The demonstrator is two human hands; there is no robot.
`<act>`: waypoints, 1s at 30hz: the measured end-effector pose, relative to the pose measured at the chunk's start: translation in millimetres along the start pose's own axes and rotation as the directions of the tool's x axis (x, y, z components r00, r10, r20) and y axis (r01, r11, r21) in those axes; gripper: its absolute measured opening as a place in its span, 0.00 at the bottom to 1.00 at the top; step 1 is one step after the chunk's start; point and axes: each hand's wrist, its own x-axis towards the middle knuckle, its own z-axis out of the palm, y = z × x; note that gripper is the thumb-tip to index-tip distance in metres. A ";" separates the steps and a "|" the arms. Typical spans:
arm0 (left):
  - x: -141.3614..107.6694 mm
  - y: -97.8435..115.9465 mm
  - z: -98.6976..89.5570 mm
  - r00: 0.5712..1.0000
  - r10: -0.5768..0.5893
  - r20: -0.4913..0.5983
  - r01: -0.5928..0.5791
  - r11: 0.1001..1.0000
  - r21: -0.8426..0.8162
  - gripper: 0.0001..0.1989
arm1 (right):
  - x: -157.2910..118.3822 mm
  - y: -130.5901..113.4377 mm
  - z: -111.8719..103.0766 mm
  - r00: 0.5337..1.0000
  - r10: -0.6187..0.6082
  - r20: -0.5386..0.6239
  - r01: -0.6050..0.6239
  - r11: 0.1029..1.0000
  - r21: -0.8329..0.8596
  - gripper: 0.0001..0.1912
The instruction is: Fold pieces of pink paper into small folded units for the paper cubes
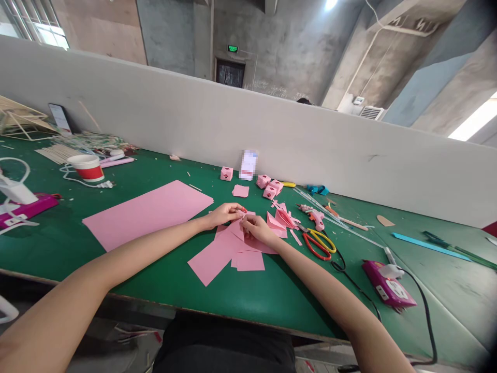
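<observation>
My left hand [225, 214] and my right hand [258, 228] pinch a small piece of pink paper [237, 228] between them, its far edge partly covered by the fingers. Beneath it lie loose pink paper strips [212, 261] and pink squares [250, 260], overlapping one another. Folded pink paper pieces [276, 223] rest just right of my right hand. Beyond them sit red-and-yellow-handled scissors [319, 244] and a pink glue gun [316, 218]. A stack of large pink sheets [155, 210] spreads out left of my left hand.
Several folded pink paper cubes [270, 192] stand near a phone [248, 166] against the grey partition [186, 114]. A red-and-white paper cup [87, 168] and thin sticks [56, 154] are at left. Purple power strips [388, 285] with cables lie on both sides of the green table [163, 290].
</observation>
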 end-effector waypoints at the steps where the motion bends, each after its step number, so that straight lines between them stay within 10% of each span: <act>1: 0.1 -0.3 0.4 1.000 0.004 0.000 -0.004 1.000 0.007 0.21 | 0.0 0.0 0.1 1.000 0.000 0.001 0.000 1.000 0.001 0.13; 30: 3.7 -7.5 -4.7 1.000 -0.015 -0.013 0.015 1.000 0.024 0.20 | 0.4 3.2 1.9 1.000 0.006 -0.010 -0.006 0.999 -0.032 0.13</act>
